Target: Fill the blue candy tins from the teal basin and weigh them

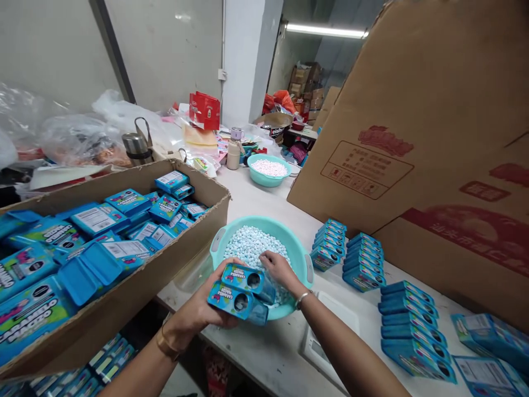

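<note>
My left hand (pixel 201 305) is wrapped round two blue candy boxes (pixel 235 284), held side by side over the near edge of a turquoise basin (pixel 301 259). Each box has a round hole in its top panel and an opened flap on the right. Small white and pale blue candies (pixel 254 242) fill much of the basin. Just right of the boxes, my right hand (pixel 279 269) reaches into the basin with fingers curled together at the candies. Whatever lies inside those fingers is hidden.
A cardboard carton (pixel 198 234) full of blue boxes stands at left. Rows of blue boxes (pixel 363 262) line the table's right side, before a large cardboard sheet (pixel 413 110). A white flat device (pixel 316 353) lies under my right forearm. Farther back sits another candy basin (pixel 264 177).
</note>
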`<state>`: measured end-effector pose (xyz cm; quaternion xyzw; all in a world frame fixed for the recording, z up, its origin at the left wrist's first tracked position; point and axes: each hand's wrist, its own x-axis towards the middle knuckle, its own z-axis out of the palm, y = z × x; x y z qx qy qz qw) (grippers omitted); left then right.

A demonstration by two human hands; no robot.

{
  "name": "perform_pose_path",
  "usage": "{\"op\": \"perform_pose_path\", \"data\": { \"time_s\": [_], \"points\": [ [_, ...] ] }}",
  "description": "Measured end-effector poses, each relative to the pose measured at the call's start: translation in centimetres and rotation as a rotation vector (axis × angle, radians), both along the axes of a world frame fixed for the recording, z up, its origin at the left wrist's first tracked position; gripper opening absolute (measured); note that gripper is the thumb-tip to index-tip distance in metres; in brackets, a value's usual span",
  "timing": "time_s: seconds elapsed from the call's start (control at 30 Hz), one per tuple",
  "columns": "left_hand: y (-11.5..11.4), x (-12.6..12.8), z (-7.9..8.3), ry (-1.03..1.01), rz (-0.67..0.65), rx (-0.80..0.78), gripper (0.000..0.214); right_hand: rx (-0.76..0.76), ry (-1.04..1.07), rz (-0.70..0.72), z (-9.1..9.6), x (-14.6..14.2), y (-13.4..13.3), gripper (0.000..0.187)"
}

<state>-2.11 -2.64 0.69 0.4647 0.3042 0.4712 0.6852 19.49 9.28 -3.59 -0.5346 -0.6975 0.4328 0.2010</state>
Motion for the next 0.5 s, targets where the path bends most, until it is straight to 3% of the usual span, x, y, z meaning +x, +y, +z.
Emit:
{"op": "perform_pose_path", "data": {
  "time_s": [0.1,0.23,0.37,0.5],
  "points": [
    [-1.6,1.6,1.5,-0.023,-0.089,-0.109,0.099,-0.208,0.189,-0.103,-0.1,0.0,1.1,0.025],
    [-3.1,4.9,2.1,-0.033,-0.21,-0.168,0.093,-0.46,0.463,-0.192,0.4,0.8,2.2,0.028],
    [-3.5,10.4,1.3,-0.004,-0.327,-0.164,0.086,-0.597,0.723,-0.219,2.5,3.2,2.9,0.026],
    [-2.7,17.0,-0.4,0.018,-0.337,-0.133,0.083,-0.598,0.99,-0.223,6.0,8.6,2.3,0.022]
  ]
}}
